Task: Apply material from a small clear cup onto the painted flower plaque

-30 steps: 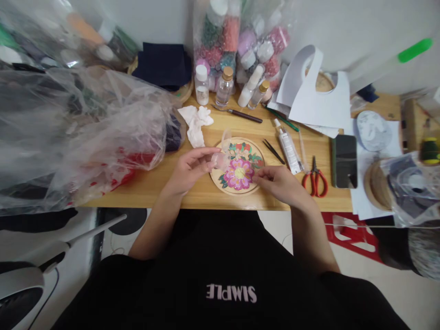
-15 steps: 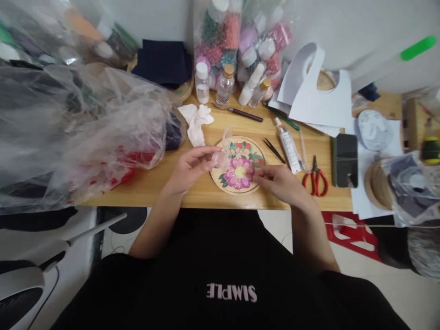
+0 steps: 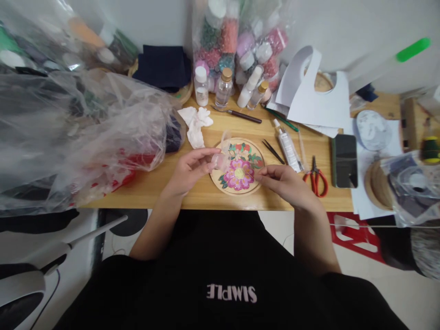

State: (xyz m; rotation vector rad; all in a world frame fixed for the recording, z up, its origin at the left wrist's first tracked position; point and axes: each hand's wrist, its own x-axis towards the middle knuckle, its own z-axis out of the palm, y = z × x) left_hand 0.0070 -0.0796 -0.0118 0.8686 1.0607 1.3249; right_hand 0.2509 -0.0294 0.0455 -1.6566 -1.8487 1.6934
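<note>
At frame centre, a round floral plaque is noted; its pink flower is coloured, the paler patches above seemingly unfinished. A clear open-lidded pot is gripped by the left hand. The right hand is narrowly pinched; its contents cannot be determined.

I read this as a small craft workshop, though from my end I can't tell whether it belongs to a home or a business. A wooden bench runs along a plain wall, with hand tools spread over it: pliers, tweezers, a dark-handled tool. I also see a tube, capped bottles, cut paper, bags of colourful jars, and a flowered wooden disc near the front edge.
</note>
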